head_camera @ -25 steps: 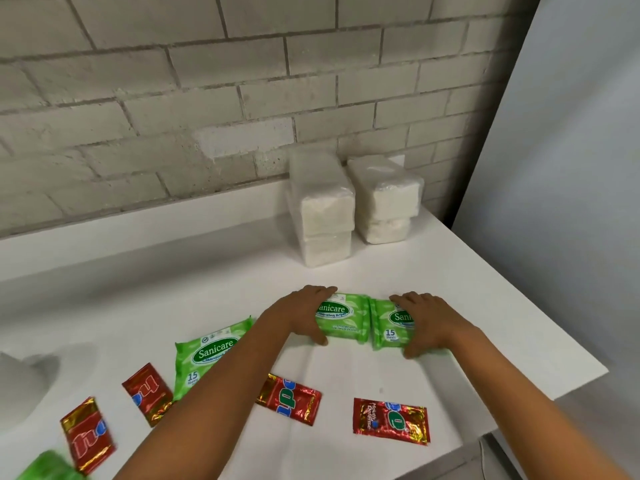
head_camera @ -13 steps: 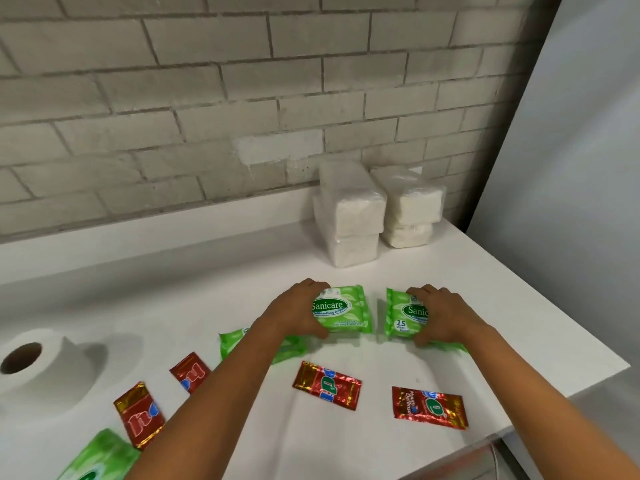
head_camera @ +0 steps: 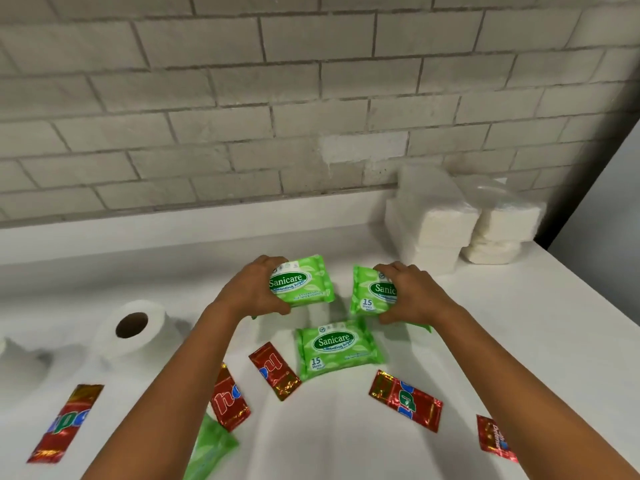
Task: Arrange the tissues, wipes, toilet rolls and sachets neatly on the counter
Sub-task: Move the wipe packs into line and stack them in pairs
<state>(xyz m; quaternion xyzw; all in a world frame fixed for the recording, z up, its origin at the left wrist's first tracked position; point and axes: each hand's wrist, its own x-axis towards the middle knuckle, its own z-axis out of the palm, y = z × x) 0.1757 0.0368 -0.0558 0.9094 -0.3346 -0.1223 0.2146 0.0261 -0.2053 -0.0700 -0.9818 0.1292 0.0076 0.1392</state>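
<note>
My left hand (head_camera: 254,289) grips a green Sanicare wipes pack (head_camera: 306,280), lifted a little above the white counter (head_camera: 519,341). My right hand (head_camera: 414,296) grips a second green wipes pack (head_camera: 369,296) beside it. A third wipes pack (head_camera: 337,348) lies flat just in front of them. Another green pack (head_camera: 211,448) shows partly under my left forearm. Several red sachets lie along the front, among them one (head_camera: 275,370) by the third pack and one (head_camera: 405,400) to the right. A toilet roll (head_camera: 133,327) lies at the left. White tissue packs (head_camera: 433,220) stand stacked at the back right.
A second stack of tissue packs (head_camera: 504,226) stands beside the first against the brick wall (head_camera: 277,98). The counter's right edge runs diagonally past the stacks. Further red sachets lie at the far left (head_camera: 65,422) and the front right (head_camera: 493,438).
Both hands have lifted their wipes packs and drawn them apart. The view has swung left, bringing the toilet roll and a third wipes pack between my arms into sight.
</note>
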